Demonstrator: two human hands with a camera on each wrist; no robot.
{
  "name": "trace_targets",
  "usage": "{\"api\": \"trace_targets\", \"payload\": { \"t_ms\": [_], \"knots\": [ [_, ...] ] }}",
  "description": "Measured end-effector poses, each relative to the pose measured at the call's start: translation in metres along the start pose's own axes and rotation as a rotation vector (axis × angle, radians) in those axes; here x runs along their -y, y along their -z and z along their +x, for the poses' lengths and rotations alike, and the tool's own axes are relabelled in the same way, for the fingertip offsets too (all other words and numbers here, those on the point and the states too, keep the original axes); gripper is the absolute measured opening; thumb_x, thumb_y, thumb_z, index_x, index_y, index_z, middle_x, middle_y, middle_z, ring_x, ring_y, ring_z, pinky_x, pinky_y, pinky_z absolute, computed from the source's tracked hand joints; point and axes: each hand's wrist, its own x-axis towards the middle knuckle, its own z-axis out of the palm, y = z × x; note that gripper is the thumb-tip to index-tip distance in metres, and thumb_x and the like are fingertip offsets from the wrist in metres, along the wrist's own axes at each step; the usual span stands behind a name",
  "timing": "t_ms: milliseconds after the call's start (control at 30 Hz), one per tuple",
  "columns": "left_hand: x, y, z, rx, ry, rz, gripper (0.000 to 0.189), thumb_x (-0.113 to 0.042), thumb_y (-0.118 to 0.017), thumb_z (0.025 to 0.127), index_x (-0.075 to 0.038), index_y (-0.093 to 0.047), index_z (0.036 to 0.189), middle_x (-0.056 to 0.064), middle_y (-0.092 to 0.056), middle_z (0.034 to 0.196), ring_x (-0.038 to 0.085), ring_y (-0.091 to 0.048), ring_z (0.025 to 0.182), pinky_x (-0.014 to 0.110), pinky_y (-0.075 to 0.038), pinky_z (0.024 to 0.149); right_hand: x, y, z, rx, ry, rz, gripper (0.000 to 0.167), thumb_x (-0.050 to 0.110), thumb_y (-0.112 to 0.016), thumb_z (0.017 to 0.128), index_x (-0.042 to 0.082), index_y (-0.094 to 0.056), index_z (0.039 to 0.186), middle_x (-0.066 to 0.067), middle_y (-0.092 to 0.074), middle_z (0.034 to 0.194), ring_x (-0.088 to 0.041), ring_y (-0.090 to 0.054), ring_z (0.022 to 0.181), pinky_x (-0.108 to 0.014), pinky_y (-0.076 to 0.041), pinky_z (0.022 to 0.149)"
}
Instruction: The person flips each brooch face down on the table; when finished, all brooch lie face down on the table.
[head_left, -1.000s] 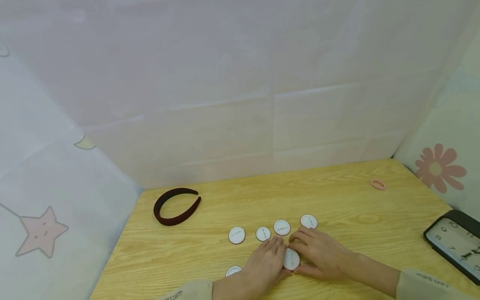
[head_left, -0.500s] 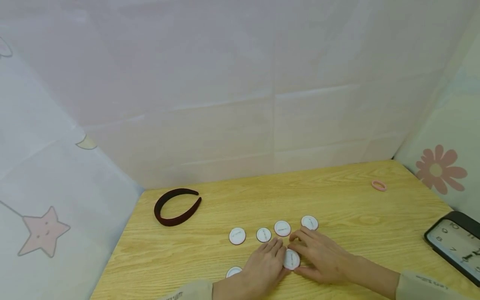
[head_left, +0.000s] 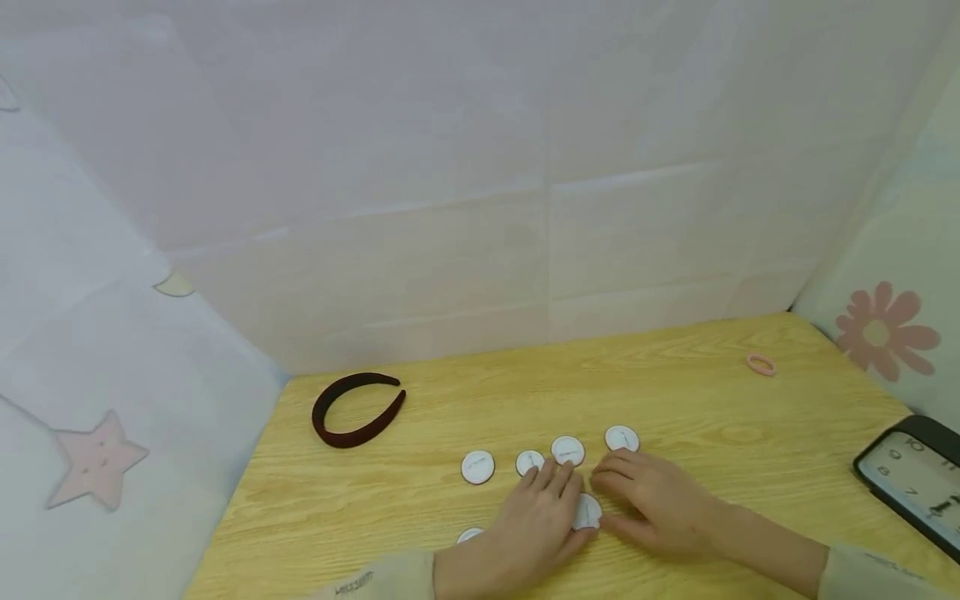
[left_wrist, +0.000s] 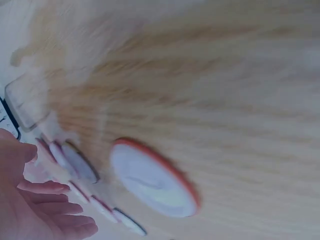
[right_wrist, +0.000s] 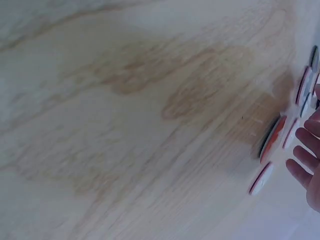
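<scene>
Between my hands in the head view lies a round pin badge (head_left: 588, 512), white back and pin showing. My left hand (head_left: 534, 523) reaches over its left side with fingers extended and the thumb near its lower edge. To the right, my right hand (head_left: 667, 505) has loosely bent fingers, its thumb tip close to the badge's right edge. Behind them lie a small badge (head_left: 529, 463), a badge (head_left: 567, 451) and another badge (head_left: 622, 438), partly covered by my right fingers. In the left wrist view, a large red-edged badge (left_wrist: 154, 177) lies in front.
A badge (head_left: 477, 467) lies left of the row, and another badge (head_left: 470, 534) is half hidden by my left wrist. A dark headband (head_left: 330, 425) is at back left, a pink hair tie (head_left: 761, 365) at back right. A clock (head_left: 915, 479) stands at the right edge.
My right hand has drawn slightly right, off the badge between the hands. My left hand has shifted a little right, covering more of that badge's left side.
</scene>
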Motion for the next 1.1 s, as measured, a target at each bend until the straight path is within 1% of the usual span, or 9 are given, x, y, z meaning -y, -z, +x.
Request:
{"api": "trace_targets", "payload": {
  "t_ms": [67,133,200,333,433,667,900,1000,1100],
  "knots": [
    [-0.003,0.006,0.007,0.011,-0.004,0.011,0.066,-0.055,-0.045,0.098,-0.003,-0.050,0.139,0.012,-0.052,0.141,0.029,-0.048,0.130,0.039,-0.046,0.101,-0.002,0.006,-0.004,-0.001,-0.027,-0.013,0.039,0.034,-0.074,0.086,0.007,-0.069,0.113,-0.005,-0.066,0.119,-0.026,-0.062,0.111,-0.047,-0.053,0.087],
    [-0.008,0.012,0.017,0.024,-0.007,0.030,0.067,-0.056,-0.044,0.098,-0.003,-0.049,0.139,0.011,-0.052,0.141,0.027,-0.048,0.130,0.038,-0.045,0.102,-0.006,0.012,-0.010,-0.007,-0.059,-0.032,0.041,0.034,-0.076,0.085,0.005,-0.070,0.114,-0.009,-0.067,0.119,-0.029,-0.063,0.111,-0.047,-0.055,0.084],
    [-0.014,0.014,0.028,0.028,-0.005,0.044,0.068,-0.056,-0.045,0.098,-0.002,-0.050,0.138,0.011,-0.054,0.139,0.024,-0.049,0.129,0.036,-0.046,0.101,-0.009,0.018,-0.016,-0.006,-0.089,-0.050,0.042,0.033,-0.077,0.084,0.005,-0.070,0.114,-0.010,-0.067,0.119,-0.029,-0.064,0.109,-0.045,-0.056,0.081],
    [-0.024,0.012,0.043,0.069,0.011,0.062,0.068,-0.057,-0.048,0.096,-0.003,-0.050,0.138,0.010,-0.054,0.138,0.020,-0.049,0.130,0.031,-0.045,0.101,-0.014,0.024,-0.028,0.013,-0.121,-0.086,0.045,0.036,-0.078,0.082,0.004,-0.071,0.113,-0.011,-0.069,0.116,-0.028,-0.067,0.104,-0.043,-0.058,0.078],
    [-0.030,0.009,0.049,0.095,0.014,0.080,0.068,-0.056,-0.050,0.096,-0.003,-0.051,0.138,0.010,-0.053,0.139,0.019,-0.049,0.129,0.029,-0.044,0.102,-0.015,0.027,-0.036,0.038,-0.145,-0.094,0.048,0.039,-0.077,0.083,0.003,-0.071,0.114,-0.012,-0.069,0.116,-0.028,-0.067,0.104,-0.043,-0.058,0.077],
    [-0.035,0.003,0.054,0.113,0.045,0.107,0.064,-0.054,-0.052,0.095,-0.005,-0.055,0.135,0.010,-0.054,0.138,0.019,-0.050,0.128,0.029,-0.043,0.103,-0.015,0.027,-0.043,0.070,-0.186,-0.086,0.048,0.040,-0.074,0.086,0.002,-0.070,0.116,-0.012,-0.068,0.118,-0.029,-0.066,0.105,-0.044,-0.057,0.078],
    [-0.037,-0.004,0.051,0.160,0.030,0.127,0.063,-0.056,-0.045,0.098,-0.007,-0.056,0.135,0.009,-0.052,0.141,0.019,-0.047,0.131,0.028,-0.040,0.105,-0.016,0.022,-0.044,0.109,-0.191,-0.071,0.047,0.041,-0.071,0.088,0.002,-0.071,0.114,-0.013,-0.069,0.116,-0.031,-0.066,0.105,-0.045,-0.058,0.076],
    [-0.038,-0.006,0.052,0.171,0.027,0.119,0.063,-0.057,-0.043,0.098,-0.009,-0.055,0.137,0.008,-0.051,0.142,0.018,-0.047,0.131,0.027,-0.040,0.105,-0.015,0.024,-0.045,0.131,-0.210,-0.080,0.053,0.047,-0.069,0.088,0.001,-0.070,0.116,-0.014,-0.067,0.118,-0.032,-0.065,0.107,-0.046,-0.057,0.077],
    [-0.039,-0.007,0.053,0.162,0.023,0.114,0.062,-0.056,-0.043,0.098,-0.008,-0.055,0.136,0.007,-0.051,0.141,0.017,-0.048,0.130,0.026,-0.041,0.104,-0.016,0.027,-0.047,0.153,-0.236,-0.090,0.060,0.052,-0.067,0.087,0.001,-0.068,0.118,-0.014,-0.066,0.121,-0.033,-0.064,0.109,-0.047,-0.056,0.079]
  ]
}}
